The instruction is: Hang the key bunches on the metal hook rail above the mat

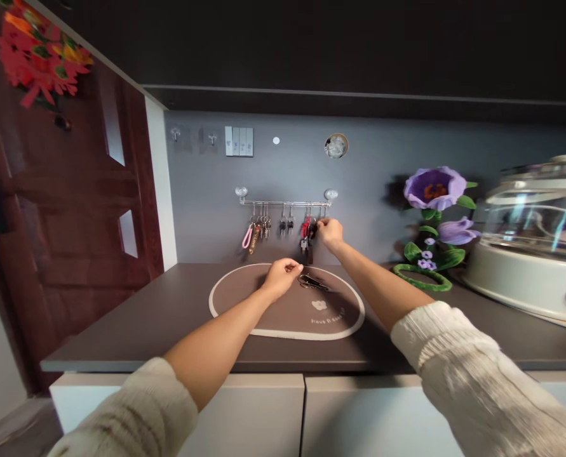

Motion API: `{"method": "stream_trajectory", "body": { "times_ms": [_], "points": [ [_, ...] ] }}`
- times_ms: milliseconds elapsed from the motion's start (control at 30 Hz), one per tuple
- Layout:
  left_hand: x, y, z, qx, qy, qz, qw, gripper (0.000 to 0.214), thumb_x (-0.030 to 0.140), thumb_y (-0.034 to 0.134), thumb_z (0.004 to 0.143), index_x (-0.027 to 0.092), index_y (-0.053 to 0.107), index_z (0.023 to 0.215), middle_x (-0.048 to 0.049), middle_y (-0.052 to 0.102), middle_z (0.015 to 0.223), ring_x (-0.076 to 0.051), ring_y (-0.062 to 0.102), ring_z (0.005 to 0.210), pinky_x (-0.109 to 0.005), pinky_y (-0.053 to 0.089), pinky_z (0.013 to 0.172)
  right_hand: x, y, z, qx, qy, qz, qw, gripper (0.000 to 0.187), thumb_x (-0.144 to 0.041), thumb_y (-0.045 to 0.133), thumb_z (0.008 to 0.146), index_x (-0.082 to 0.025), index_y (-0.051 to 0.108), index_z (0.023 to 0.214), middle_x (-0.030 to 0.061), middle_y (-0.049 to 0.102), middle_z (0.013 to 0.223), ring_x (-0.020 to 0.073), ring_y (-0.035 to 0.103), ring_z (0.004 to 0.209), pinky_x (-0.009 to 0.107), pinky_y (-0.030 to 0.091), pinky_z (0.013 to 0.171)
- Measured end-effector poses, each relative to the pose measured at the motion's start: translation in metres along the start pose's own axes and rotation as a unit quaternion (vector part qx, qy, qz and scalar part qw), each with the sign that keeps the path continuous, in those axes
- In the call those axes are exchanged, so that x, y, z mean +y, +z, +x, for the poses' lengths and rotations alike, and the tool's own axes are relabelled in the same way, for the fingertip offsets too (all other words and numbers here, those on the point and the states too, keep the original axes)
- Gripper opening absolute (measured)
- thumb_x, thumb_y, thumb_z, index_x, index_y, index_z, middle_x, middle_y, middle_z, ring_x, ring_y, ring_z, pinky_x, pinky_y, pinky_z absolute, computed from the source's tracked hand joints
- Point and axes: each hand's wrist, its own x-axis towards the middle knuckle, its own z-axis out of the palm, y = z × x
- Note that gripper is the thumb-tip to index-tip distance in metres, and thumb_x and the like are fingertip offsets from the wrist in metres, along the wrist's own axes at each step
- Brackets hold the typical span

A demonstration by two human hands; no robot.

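Observation:
A clear hook rail is fixed to the grey wall, with several bunches of keys hanging from it. My right hand is raised to the rail's right end, its fingers pinched beside a dark bunch of keys with a red tag. What those fingertips grip is hidden. Lower down, my left hand hovers over a brown oval mat, thumb and fingers pressed together; I cannot make out what is in them. Just right of its fingertips a dark set of keys on a ring lies on the mat.
A purple fabric flower and a white appliance with a clear lid stand at the right of the counter. A dark cabinet overhangs it. Wall switches are above the rail; a brown door is at left.

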Motion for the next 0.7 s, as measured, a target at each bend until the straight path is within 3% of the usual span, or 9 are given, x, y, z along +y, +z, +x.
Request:
{"method": "stream_trajectory", "body": {
  "times_ms": [233, 433, 700],
  "points": [
    [-0.003, -0.002, 0.002, -0.002, 0.008, 0.014, 1.0, 0.021, 0.033, 0.056, 0.07, 0.013, 0.062, 0.072, 0.0, 0.058, 0.063, -0.01, 0.048, 0.059, -0.023, 0.039, 0.061, -0.005, -0.014, -0.037, -0.022, -0.013, 0.067, 0.997, 0.022, -0.02, 0.044, 0.077, -0.013, 0.064, 0.084, 0.008, 0.067, 0.086, 0.0154, 0.058, 0.078, 0.026, 0.042, 0.076],
    [-0.01, -0.003, 0.004, -0.012, 0.042, 0.043, 0.998, 0.022, 0.033, 0.056, 0.071, 0.013, 0.062, 0.074, -0.0017, 0.061, 0.068, -0.011, 0.051, 0.063, -0.025, 0.04, 0.064, 0.013, -0.018, -0.076, -0.048, -0.028, 0.127, 0.99, 0.022, -0.026, 0.045, 0.076, -0.014, 0.062, 0.085, 0.0072, 0.066, 0.087, 0.0151, 0.057, 0.078, 0.029, 0.042, 0.077],
    [-0.008, -0.004, 0.002, -0.028, 0.043, 0.079, 0.996, 0.02, 0.031, 0.056, 0.072, 0.012, 0.063, 0.074, -0.0011, 0.061, 0.066, -0.01, 0.049, 0.06, -0.024, 0.04, 0.062, 0.029, -0.037, -0.112, -0.083, -0.063, 0.048, 0.993, 0.019, -0.025, 0.048, 0.078, -0.015, 0.063, 0.083, 0.0059, 0.067, 0.084, 0.0141, 0.058, 0.075, 0.027, 0.042, 0.074]
  ]
}}
